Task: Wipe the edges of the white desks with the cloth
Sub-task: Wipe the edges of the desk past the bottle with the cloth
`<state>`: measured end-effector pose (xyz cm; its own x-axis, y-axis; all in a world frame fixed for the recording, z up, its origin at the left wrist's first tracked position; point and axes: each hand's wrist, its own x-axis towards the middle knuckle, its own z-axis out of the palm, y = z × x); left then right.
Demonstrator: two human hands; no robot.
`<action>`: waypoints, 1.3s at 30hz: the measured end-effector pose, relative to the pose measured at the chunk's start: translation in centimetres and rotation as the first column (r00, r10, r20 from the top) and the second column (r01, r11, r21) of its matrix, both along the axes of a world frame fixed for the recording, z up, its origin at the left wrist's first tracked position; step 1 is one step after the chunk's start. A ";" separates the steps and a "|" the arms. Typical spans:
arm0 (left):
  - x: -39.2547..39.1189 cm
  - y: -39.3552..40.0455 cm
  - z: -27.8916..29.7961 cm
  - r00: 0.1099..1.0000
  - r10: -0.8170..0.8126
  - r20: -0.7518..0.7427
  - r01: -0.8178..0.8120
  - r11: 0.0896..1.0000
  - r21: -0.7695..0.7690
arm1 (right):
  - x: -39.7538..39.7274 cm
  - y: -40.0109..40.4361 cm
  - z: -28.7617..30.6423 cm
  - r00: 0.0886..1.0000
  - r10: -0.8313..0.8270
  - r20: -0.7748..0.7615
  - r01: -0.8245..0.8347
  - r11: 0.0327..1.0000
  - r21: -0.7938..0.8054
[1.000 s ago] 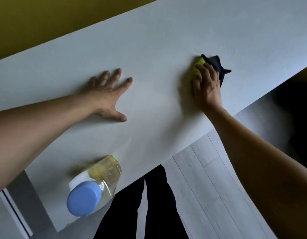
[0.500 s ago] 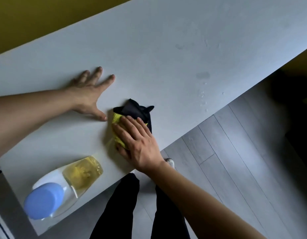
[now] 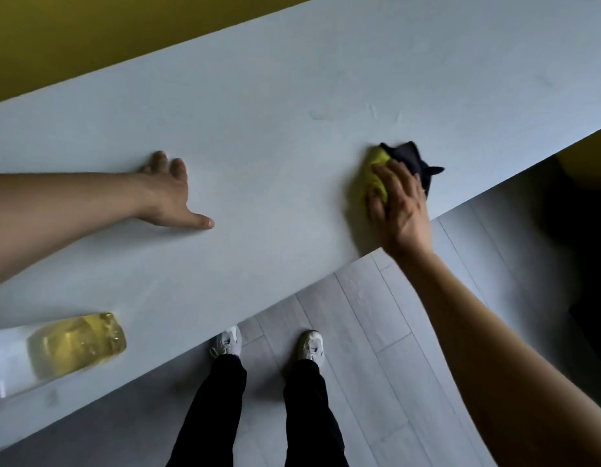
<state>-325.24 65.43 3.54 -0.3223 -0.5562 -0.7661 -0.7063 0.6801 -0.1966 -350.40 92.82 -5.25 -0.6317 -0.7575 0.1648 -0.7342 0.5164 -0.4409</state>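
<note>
A long white desk (image 3: 292, 136) runs slantwise across the view. My right hand (image 3: 398, 205) presses a yellow and black cloth (image 3: 408, 160) flat onto the desk top, close to its near edge at the right. The cloth's black corner sticks out beyond my fingers. My left hand (image 3: 171, 193) rests palm down on the desk to the left, fingers spread, holding nothing.
A clear bottle of yellow liquid (image 3: 73, 345) stands on the desk at the lower left, near the front edge. My legs and white shoes (image 3: 265, 345) stand on a grey plank floor below the edge. A yellow wall (image 3: 90, 38) lies behind the desk.
My right hand has slid the cloth to the right along the desk's near edge, away from my left hand. The left hand stays planted.
</note>
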 end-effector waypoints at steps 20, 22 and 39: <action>-5.0 11.9 -8.4 0.630 -0.148 -0.762 -0.220 0.907 -0.358 | 1.8 -1.4 -1.1 0.910 0.414 0.019 -0.414 0.910 -0.032; -6.4 11.3 -8.5 0.648 -0.127 -0.751 -0.238 0.903 -0.358 | -3.7 0.1 -1.5 0.970 0.243 0.027 -0.241 0.969 -0.043; -8.4 8.6 -10.6 0.531 -0.178 -0.829 -0.373 0.829 -0.417 | 2.0 -8.9 -1.0 0.952 0.306 0.006 -0.304 0.948 -0.092</action>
<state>-333.67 74.07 -7.08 -0.5463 -0.8100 0.2133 -0.7783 0.5850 0.2279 -348.44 83.92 -6.27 -0.3767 -0.8973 0.2302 -0.8409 0.2270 -0.4913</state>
